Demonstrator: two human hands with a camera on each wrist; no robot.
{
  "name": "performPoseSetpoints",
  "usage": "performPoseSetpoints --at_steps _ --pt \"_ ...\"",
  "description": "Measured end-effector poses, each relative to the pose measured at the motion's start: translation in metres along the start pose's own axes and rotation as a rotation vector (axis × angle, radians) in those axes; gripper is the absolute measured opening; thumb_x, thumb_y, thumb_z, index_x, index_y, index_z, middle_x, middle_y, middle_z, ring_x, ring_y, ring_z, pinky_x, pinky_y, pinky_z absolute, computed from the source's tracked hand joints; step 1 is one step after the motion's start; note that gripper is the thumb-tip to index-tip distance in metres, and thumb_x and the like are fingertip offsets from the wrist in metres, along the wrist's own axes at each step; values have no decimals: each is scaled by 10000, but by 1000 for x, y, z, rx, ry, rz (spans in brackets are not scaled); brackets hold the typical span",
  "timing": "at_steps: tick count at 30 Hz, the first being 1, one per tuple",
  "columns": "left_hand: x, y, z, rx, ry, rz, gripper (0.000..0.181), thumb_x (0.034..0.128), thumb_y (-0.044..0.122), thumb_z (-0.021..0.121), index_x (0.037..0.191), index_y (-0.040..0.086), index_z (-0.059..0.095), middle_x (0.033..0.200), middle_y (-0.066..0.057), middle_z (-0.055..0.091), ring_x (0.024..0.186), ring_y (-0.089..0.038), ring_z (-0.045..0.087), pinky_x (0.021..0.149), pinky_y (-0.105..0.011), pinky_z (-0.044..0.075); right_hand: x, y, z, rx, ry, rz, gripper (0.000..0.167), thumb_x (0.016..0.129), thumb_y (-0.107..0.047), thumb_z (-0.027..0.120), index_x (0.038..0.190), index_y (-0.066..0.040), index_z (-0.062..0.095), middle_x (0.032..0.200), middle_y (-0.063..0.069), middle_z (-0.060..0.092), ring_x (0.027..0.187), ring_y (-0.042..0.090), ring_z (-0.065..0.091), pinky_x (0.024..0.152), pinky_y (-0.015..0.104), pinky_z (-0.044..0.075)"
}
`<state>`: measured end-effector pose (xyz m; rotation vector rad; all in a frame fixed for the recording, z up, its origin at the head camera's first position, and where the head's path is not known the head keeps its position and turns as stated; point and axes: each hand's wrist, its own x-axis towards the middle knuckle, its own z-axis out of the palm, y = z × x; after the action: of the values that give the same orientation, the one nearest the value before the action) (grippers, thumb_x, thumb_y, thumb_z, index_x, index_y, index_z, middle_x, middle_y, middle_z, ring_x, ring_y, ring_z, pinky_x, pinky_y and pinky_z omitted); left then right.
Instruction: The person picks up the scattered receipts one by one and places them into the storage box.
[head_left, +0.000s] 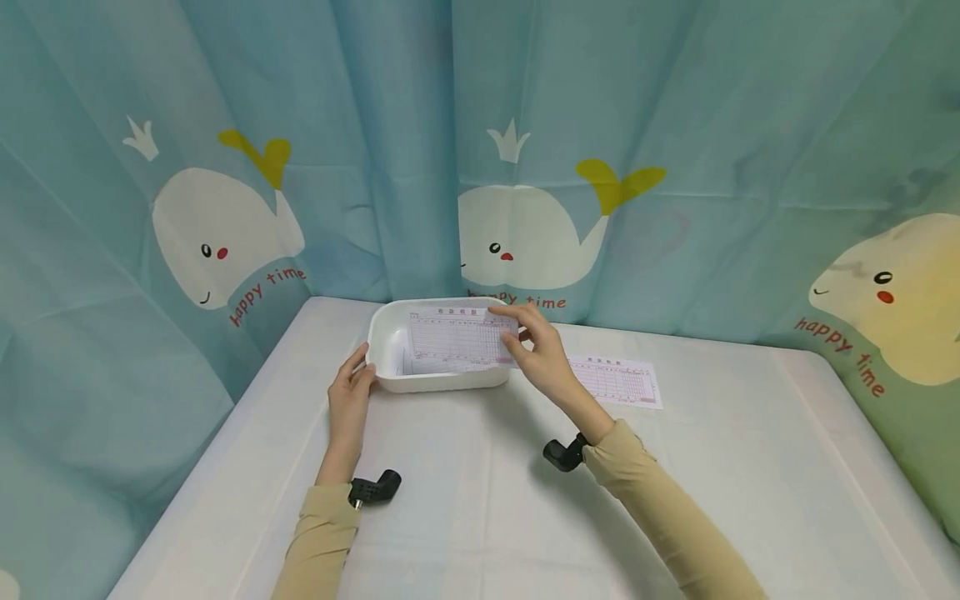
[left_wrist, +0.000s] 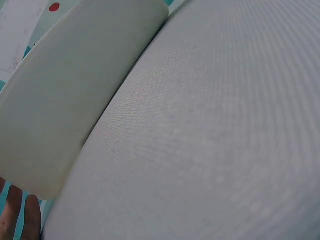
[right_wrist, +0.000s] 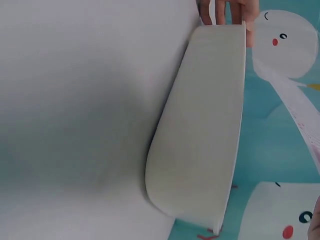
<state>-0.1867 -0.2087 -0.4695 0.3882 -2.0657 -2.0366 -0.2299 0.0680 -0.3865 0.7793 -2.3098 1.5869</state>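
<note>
A white plastic basin [head_left: 438, 383] stands near the back edge of the table. At its left end my left hand [head_left: 349, 400] holds the rim; in the left wrist view, fingers [left_wrist: 32, 217] show against the basin's end. Above the basin, my right hand [head_left: 542, 354] pinches the right edge of a printed paper form [head_left: 453, 337], tilted so its ruled face is toward me. In the right wrist view this form [right_wrist: 302, 117] hangs beyond the rim, apart from the basin. Part of another sheet [head_left: 401, 354] shows inside the basin, mostly hidden behind the held form.
A second printed form [head_left: 615, 382] lies on the white tablecloth [head_left: 480, 500] right of the basin, partly covered by my right hand. A blue curtain [head_left: 405, 167] with whale prints hangs behind the table and along its sides. Each wrist wears a black camera mount [head_left: 377, 487].
</note>
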Motion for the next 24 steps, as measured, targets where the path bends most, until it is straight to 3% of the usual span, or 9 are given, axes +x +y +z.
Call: performPoseSetpoints --at_steps 8,17,24 --pt "1 -1 1 17 13 -3 446 1004 246 489 1446 243 433 1496 14 425 1286 -158 494 948 -131 471 11 9 15 -21 -12 18 418 880 66 588 1264 -96 620 1184 109 598 981 212 539 749 222 459" --pt "-1 2 -1 -20 -3 28 442 1007 221 484 1446 204 435 1491 -38 432 1300 -180 484 892 -52 447 20 19 31 34 -52 154 416 868 58 596 1270 -49 605 1267 145 577 875 171 479 716 183 460" --pt "-1 2 0 -10 -4 11 448 1006 228 483 1450 210 428 1498 -20 421 1298 -170 478 896 -64 436 20 19 38 5 -82 251 468 860 56 607 1312 -62 576 1275 170 573 884 268 567 702 218 477"
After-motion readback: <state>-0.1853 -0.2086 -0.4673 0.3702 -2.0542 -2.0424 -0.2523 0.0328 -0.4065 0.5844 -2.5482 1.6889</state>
